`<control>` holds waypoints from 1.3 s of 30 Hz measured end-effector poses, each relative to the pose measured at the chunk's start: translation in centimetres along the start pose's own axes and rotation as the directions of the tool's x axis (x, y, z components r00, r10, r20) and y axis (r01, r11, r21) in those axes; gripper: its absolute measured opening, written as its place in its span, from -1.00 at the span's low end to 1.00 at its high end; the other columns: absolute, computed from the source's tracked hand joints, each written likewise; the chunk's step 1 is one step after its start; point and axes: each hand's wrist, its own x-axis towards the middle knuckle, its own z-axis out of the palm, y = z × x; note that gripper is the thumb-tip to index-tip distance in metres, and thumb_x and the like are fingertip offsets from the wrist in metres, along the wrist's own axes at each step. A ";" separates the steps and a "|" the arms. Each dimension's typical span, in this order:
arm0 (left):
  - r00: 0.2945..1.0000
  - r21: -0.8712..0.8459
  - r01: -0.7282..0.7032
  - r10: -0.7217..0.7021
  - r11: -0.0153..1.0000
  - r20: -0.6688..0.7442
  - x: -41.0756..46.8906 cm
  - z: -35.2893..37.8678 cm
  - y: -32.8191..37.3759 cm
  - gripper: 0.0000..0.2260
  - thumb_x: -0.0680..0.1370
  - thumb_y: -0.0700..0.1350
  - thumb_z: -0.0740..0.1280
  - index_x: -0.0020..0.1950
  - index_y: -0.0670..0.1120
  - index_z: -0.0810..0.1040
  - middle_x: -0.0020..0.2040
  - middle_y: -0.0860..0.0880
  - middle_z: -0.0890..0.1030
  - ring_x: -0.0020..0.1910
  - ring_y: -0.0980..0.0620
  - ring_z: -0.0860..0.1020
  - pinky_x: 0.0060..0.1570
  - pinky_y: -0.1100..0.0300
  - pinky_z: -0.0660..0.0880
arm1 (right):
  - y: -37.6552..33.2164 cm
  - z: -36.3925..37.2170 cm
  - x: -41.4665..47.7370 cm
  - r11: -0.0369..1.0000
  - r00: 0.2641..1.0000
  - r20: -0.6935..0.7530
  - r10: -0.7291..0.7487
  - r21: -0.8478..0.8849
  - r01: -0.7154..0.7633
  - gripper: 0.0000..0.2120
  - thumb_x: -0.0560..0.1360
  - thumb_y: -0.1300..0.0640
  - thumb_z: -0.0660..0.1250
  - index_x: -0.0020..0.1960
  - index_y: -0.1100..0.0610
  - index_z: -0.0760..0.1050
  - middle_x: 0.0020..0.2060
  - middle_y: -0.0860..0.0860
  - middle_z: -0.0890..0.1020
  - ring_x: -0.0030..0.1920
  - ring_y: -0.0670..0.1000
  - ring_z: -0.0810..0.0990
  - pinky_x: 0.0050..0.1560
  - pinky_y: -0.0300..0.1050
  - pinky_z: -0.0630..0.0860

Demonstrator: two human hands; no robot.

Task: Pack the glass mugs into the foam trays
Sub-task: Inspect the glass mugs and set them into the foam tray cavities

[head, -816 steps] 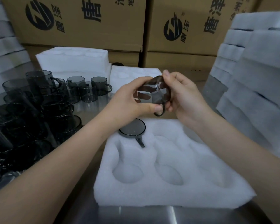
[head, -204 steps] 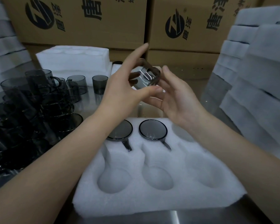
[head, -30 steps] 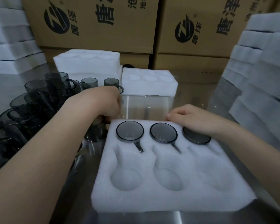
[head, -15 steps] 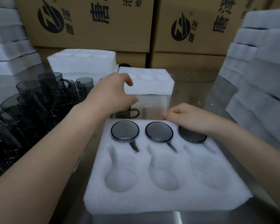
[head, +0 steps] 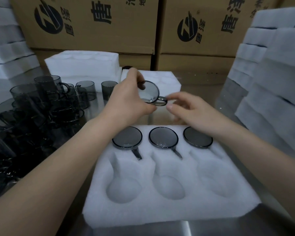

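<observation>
Beyond foam tray (head: 160,210), left hand (head: 126,99) grips mug (head: 148,91), right hand (head: 191,109) pinches handle (head: 161,101).

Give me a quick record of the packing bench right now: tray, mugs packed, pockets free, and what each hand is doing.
Tray: white foam tray, six pockets
Packed: three mugs, far row
Free: near row, three pockets
Left hand: grips fourth mug, lifted
Right hand: at that mug's handle, grip unclear
Unpacked: loose mugs, left of tray
</observation>
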 end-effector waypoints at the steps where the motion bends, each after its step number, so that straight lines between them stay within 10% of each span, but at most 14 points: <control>1: 0.998 -0.023 -0.056 0.056 0.998 0.003 -0.1 0.3 0.5 -0.49 0.29 -0.09 0.57 0.10 -0.01 0.36 0.00 0.08 0.53 -0.17 0.23 0.47 -0.24 0.48 0.37 | -0.2 -0.2 0.1 0.996 0.999 -0.027 -0.027 0.084 0.029 -0.68 0.55 -0.04 0.33 0.29 -0.08 0.46 0.08 -0.04 0.59 0.06 -0.02 0.63 0.17 -0.01 0.53; 9: 0.988 -0.177 -0.140 0.148 0.974 0.031 -0.9 1.0 1.2 -0.43 0.26 -0.08 0.59 0.20 0.12 0.46 0.10 0.12 0.58 0.18 0.15 0.50 0.17 0.14 0.48 | -0.6 -0.1 -0.3 0.851 0.989 -0.046 -0.141 0.505 0.145 -0.29 0.26 0.11 0.53 0.38 -0.03 0.40 0.20 0.08 0.58 0.01 -0.08 0.66 -0.06 -0.15 0.61; 20: 0.963 -0.089 -0.249 0.256 0.965 0.089 -1.2 1.1 1.3 -0.51 0.25 -0.03 0.61 0.11 0.08 0.53 -0.06 0.27 0.56 0.07 0.16 0.48 0.07 0.33 0.42 | -1.4 0.7 -0.4 0.920 0.969 -0.245 -0.028 0.372 0.121 -0.66 0.27 -0.10 0.58 -0.16 0.03 0.50 -0.23 -0.04 0.64 -0.25 -0.09 0.64 -0.29 -0.10 0.59; 26: 0.962 -0.149 -0.218 0.238 0.964 0.132 -1.0 1.2 1.3 -0.50 0.23 -0.10 0.63 0.08 0.05 0.52 0.02 0.19 0.60 0.08 0.18 0.53 0.16 0.16 0.46 | -2.0 0.5 -0.3 0.774 0.961 -0.222 0.162 0.633 0.016 -0.71 0.45 -0.01 0.48 -0.33 0.08 0.47 -0.24 0.09 0.58 -0.33 0.00 0.58 -0.34 0.01 0.56; 34: 0.982 -0.461 -0.053 0.130 0.886 0.136 -0.1 0.7 0.5 -0.49 0.30 -0.32 0.57 0.20 -0.09 0.55 0.12 0.06 0.63 0.19 0.18 0.56 0.29 0.14 0.46 | -0.9 -0.1 0.1 0.561 0.994 -0.021 0.109 0.827 -0.044 -0.80 0.62 0.18 0.23 0.00 0.13 0.64 -0.09 0.10 0.69 -0.14 0.08 0.70 -0.20 0.05 0.64; 39: 0.985 -0.516 0.006 0.083 0.857 0.150 0.0 0.5 0.1 -0.56 0.33 -0.35 0.54 0.13 -0.03 0.59 0.03 0.11 0.66 0.10 0.23 0.59 0.21 0.23 0.50 | -0.2 -0.1 0.1 0.597 1.000 0.026 -0.002 0.802 -0.020 -0.71 0.42 0.23 0.38 0.14 0.14 0.60 0.05 0.17 0.61 -0.08 0.06 0.68 -0.10 -0.01 0.63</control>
